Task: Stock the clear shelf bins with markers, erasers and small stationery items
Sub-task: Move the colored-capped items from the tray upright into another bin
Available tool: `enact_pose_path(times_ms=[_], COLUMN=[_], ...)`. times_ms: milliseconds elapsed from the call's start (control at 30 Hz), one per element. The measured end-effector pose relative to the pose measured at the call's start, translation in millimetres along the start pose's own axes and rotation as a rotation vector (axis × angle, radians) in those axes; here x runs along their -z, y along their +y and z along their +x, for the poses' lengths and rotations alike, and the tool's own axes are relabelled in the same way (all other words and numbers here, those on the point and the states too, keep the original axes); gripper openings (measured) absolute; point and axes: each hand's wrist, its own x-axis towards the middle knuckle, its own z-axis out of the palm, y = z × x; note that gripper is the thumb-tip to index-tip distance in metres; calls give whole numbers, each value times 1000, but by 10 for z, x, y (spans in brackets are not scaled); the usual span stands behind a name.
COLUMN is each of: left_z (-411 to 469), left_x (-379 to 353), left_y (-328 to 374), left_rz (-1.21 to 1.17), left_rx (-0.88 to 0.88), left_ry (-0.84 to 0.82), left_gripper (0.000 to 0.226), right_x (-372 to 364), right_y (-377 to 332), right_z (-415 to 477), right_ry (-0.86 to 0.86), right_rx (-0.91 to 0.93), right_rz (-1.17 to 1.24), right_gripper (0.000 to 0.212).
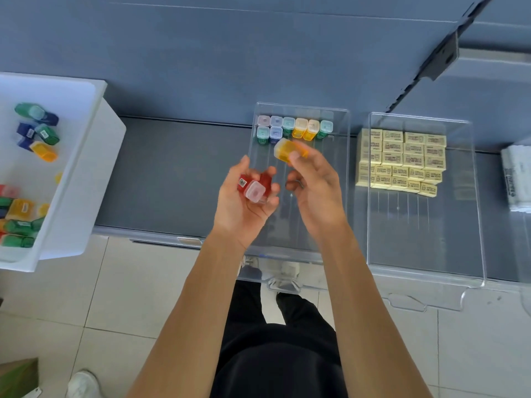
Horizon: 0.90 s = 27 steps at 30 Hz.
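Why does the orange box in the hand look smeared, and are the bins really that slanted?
Head view: the orange box in the right hand is motion-blurred, the red box in the left hand sharper; the wide-angle lens slants the eraser bin outward; light is soft, with faint glare on its walls.

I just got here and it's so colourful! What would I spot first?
The hands in the middle: the right hand pinches an orange case over a clear bin, while the left hand holds red cases. At that bin's back stand colourful cases. A second bin to the right holds yellow erasers, and a white tub on the left holds loose cases.
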Motion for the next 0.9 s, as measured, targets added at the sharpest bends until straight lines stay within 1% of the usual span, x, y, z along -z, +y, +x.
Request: enact_pose_path(times_ms=[67,167,233,333,400,500,633,700,767,833,900], left_z=[54,146,192,286,369,468,523,577,614,603,599], left_x=[-8,-6,9,38,36,1,-44,-88,-125,-142,-140], left_y=[35,99,128,161,198,242,306,354,356,353,398], left_rz=[46,184,300,431,489,538,577,608,643,621,594], left_rx=[-5,-15,-48,-82,-89,-52,-83,-116,-145,-171,-196], left_ry=[8,20,-1,-45,-36,-31,-19,-36,-31,-5,17], left_gripper=[31,17,10,25,28,29,17,20,24,20,11], right_x=[-40,-124,-175,-241,-268,-264,-218,-188,-140,-101,-100], right_y=[-19,-51,-33,43,67,64,31,2,20,105,217], right_z=[38,103,145,211,264,342,431,462,455,443,485], right_ry=[40,136,203,238,253,314,275,218,179,238,343], right_rx=[-26,-113,-143,-132,-117,-69,-37,-8,30,40,51], right_rz=[55,103,6,-157,-245,-348,-409,-381,-329,-296,-301], right_gripper=[17,35,47,53,56,54,54,46,30,17,19])
